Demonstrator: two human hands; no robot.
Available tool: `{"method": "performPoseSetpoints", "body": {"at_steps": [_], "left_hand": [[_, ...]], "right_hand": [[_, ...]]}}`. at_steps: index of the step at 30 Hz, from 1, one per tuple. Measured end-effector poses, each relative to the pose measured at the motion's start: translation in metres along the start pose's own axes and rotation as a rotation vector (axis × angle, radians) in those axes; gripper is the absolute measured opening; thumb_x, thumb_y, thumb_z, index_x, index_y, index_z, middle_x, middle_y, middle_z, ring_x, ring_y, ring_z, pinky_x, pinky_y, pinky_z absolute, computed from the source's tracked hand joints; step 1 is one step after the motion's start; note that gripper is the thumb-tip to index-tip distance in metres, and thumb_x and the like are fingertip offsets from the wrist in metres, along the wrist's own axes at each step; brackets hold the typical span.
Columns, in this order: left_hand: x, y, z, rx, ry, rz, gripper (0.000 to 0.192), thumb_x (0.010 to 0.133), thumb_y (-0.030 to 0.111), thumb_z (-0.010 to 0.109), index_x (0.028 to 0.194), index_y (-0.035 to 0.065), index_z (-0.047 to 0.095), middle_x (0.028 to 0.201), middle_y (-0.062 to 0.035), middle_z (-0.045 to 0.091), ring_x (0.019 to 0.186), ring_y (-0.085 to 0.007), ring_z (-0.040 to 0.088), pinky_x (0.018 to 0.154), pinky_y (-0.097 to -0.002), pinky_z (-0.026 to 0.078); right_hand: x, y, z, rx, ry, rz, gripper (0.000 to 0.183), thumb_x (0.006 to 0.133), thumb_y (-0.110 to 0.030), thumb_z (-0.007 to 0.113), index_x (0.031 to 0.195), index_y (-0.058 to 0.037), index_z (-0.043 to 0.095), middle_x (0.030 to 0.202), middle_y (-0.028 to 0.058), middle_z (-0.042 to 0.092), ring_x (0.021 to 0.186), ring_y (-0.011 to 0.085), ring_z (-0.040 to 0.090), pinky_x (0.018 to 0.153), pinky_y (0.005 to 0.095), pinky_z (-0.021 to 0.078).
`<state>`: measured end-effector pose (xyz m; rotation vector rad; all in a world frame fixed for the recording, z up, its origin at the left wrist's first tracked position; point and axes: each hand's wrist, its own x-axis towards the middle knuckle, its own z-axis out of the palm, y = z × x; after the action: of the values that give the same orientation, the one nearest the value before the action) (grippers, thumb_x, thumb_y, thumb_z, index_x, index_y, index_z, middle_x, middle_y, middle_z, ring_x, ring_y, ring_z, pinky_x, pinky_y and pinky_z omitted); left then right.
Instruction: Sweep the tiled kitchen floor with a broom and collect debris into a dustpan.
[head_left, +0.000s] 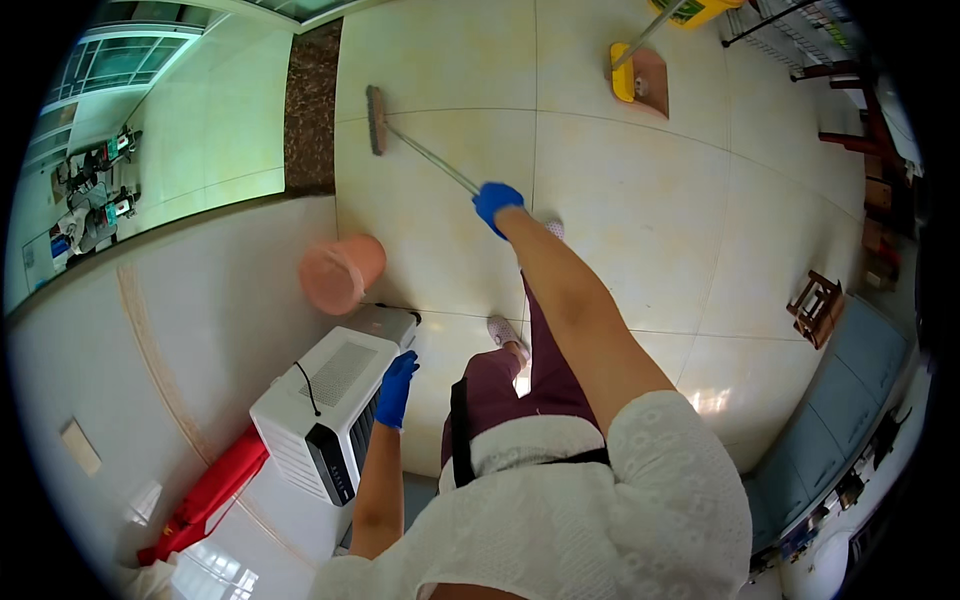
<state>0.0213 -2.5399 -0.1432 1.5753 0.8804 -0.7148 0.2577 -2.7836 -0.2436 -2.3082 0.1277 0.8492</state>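
Observation:
My right hand (498, 208), in a blue glove, is closed around the metal handle of a broom (435, 159). The broom's bristled head (376, 120) rests on the tiled floor (450, 67) near a dark stone threshold. My left hand (397, 388), also gloved in blue, is beside the front edge of a white air cooler (315, 397). Its fingers look extended, and nothing shows in them. Whether it touches the cooler, I cannot tell. A pink waste bin (352, 270) with a liner stands against the wall, just beyond the cooler.
A long-handled dustpan (651, 86) in yellow and pink sits on the floor near a yellow bucket (701, 9). To the right are a small wooden stool (816, 309) and grey-blue cabinets (832, 405). A red bag (206, 495) hangs by the left wall. The dark stone threshold (313, 105) borders a doorway.

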Motion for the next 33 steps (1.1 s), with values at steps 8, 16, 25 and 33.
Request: {"method": "performPoseSetpoints", "body": {"at_steps": [8, 16, 25, 33], "left_hand": [[0.034, 0.065, 0.052, 0.155, -0.138, 0.068, 0.028, 0.074, 0.012, 0.041, 0.098, -0.0016, 0.042, 0.095, -0.0082, 0.046, 0.085, -0.0153, 0.044, 0.075, -0.0245, 0.033], [0.083, 0.084, 0.047, 0.375, -0.177, 0.037, 0.026, 0.073, 0.012, 0.043, 0.094, -0.0026, 0.044, 0.086, -0.0076, 0.050, 0.079, -0.0125, 0.046, 0.070, -0.0220, 0.037], [0.140, 0.129, 0.048, 0.493, -0.212, 0.236, 0.025, 0.072, 0.015, 0.042, 0.092, -0.0001, 0.047, 0.084, -0.0056, 0.050, 0.077, -0.0108, 0.045, 0.070, -0.0214, 0.035], [0.195, 0.180, -0.007, 0.228, -0.136, 0.285, 0.026, 0.073, 0.014, 0.041, 0.094, -0.0018, 0.045, 0.090, -0.0072, 0.049, 0.080, -0.0129, 0.046, 0.072, -0.0222, 0.034]], "right_hand": [[-0.036, 0.156, -0.018, -0.001, 0.007, 0.225, 0.042, 0.073, -0.039, 0.031, 0.075, -0.0014, 0.050, 0.077, 0.0190, 0.050, 0.070, 0.0327, 0.048, 0.063, 0.0377, 0.0377], [-0.342, 0.213, -0.012, 0.727, -0.011, 1.283, 0.040, 0.072, -0.042, 0.035, 0.054, -0.0070, 0.042, 0.038, 0.0019, 0.034, 0.027, 0.0131, 0.031, 0.026, 0.0255, 0.0264], [-0.348, 0.151, -0.053, 0.554, 0.092, 1.186, 0.044, 0.073, -0.040, 0.036, 0.050, -0.0025, 0.042, 0.037, 0.0052, 0.037, 0.025, 0.0147, 0.035, 0.024, 0.0256, 0.0293], [-0.118, 0.070, -0.048, -0.095, -0.035, 0.461, 0.037, 0.070, -0.039, 0.041, 0.061, -0.0035, 0.046, 0.046, 0.0111, 0.047, 0.040, 0.0216, 0.047, 0.043, 0.0328, 0.0376]]}}
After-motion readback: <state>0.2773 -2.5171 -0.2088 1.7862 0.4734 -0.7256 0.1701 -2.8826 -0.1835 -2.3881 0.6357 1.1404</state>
